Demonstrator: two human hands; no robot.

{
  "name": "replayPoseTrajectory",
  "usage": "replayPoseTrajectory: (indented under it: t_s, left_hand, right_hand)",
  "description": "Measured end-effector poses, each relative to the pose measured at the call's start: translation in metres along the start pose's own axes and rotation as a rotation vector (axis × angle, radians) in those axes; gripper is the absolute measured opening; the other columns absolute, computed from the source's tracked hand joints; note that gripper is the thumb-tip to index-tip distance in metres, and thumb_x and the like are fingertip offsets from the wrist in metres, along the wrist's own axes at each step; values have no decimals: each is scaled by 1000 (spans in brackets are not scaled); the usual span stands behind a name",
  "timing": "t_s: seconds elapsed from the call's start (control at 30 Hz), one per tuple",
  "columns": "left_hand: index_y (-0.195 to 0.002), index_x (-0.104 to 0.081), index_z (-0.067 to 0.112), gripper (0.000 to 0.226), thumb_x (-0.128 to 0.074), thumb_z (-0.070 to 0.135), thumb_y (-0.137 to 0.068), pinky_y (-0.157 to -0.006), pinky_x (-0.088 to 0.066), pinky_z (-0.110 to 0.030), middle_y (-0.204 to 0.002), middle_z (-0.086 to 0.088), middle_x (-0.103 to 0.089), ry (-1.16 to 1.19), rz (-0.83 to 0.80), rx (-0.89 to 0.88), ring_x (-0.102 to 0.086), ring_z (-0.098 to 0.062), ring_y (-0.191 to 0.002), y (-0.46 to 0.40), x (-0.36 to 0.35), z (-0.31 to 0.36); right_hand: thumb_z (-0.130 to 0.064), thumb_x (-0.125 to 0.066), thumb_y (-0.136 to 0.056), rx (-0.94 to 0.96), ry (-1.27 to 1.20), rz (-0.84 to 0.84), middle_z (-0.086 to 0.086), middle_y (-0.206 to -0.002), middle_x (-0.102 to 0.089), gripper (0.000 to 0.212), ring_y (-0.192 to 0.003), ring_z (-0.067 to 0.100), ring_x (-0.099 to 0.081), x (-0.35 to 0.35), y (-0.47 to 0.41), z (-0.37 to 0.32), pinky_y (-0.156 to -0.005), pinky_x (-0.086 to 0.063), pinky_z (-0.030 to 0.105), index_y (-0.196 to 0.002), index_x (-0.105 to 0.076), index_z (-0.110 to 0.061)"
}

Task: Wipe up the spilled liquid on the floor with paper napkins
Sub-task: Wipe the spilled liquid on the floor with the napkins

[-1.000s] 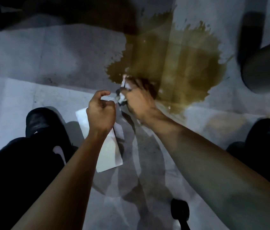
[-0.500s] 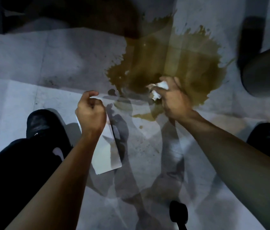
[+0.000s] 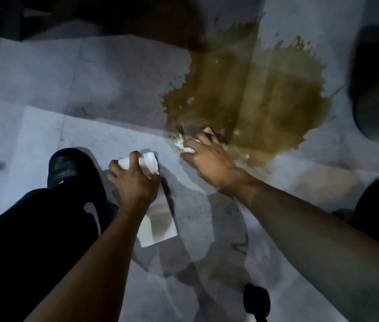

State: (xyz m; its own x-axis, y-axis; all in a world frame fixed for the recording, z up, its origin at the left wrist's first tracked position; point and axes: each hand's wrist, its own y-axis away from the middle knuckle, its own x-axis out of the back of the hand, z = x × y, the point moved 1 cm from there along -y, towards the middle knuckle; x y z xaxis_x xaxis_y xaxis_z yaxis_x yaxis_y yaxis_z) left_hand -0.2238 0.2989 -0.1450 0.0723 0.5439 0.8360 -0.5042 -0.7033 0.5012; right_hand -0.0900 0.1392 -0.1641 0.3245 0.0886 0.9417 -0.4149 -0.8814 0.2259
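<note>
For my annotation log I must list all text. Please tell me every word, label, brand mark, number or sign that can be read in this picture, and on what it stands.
No readable words or numbers anywhere.
White swoosh-shaped mark, no letters: on the black trouser leg.
Small white swoosh-shaped mark, no letters: on the black shoe.
Faint dark scuffs on the floor tile: too blurred to read as letters.
Paper napkins: plain, no print visible.

Grey tiled floor (image 3: 44, 73), brown spill (image 3: 265, 101), white napkins (image 3: 160, 226)

Spill (image 3: 260, 105) on floor (image 3: 44, 89), ahead and right. Right hand (image 3: 209, 156) with wadded napkin (image 3: 185, 146) at spill's near-left edge. Left hand (image 3: 132, 180) left of it, over napkin stack (image 3: 158, 226). Left shoe (image 3: 69, 168) further left.
</note>
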Motion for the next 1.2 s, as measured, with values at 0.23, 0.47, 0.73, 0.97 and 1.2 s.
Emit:
replayPoseTrajectory:
  t_s: [0.23, 0.47, 0.73, 0.97, 1.2]
  left_hand:
    - [-141, -37, 36, 76, -75, 51, -77, -104, -38, -61, -154, -20, -20, 15, 115, -9, -27, -48, -137, -4, 17, 15]
    - [-119, -58, 31, 33, -68, 32, -88, -107, -34, -54, -150, -11, -37, 244, 215, -185, -31, -37, -140, -16, 35, 72]
    - [-111, -68, 20, 30, -59, 10, -84, -90, -33, -21, -120, -9, -61, 431, 207, -266, -53, -27, -113, -17, 24, 75]
    - [-104, -68, 18, 30, -53, 12, -79, -90, -46, -31, -108, -10, -67, 449, 240, -270, -61, -27, -100, -29, 22, 71]
    - [-101, -67, 19, 17, -63, 10, -87, -82, -53, -25, -99, 0, -69, 521, 223, -235, -61, -16, -93, -32, 24, 79]
  right_hand:
    - [-25, -42, -97, -322, -37, -82, 8, -137, -57, 40, -123, 32, -52, 26, 66, 83, -102, -45, 42, -128, -67, -25]
    - [-32, -51, -94, -536, -258, 282, 8, -136, -56, 36, -121, 36, -53, 65, -59, 69, -101, -47, 45, -126, -66, -31]
    - [-46, -61, -89, -261, -164, -33, -2, -162, -24, 64, -149, 29, -19, 38, -127, 4, -118, -29, 49, -148, -44, -30]
    - [-25, -41, -97, 34, -102, -6, 4, -144, -59, 45, -139, 34, -47, 1, 12, 31, -111, -42, 50, -135, -65, -19]
    - [-18, -56, -77, -297, -192, 30, 8, -128, -66, 43, -122, 36, -57, 21, 123, 132, -96, -54, 51, -117, -71, -18]
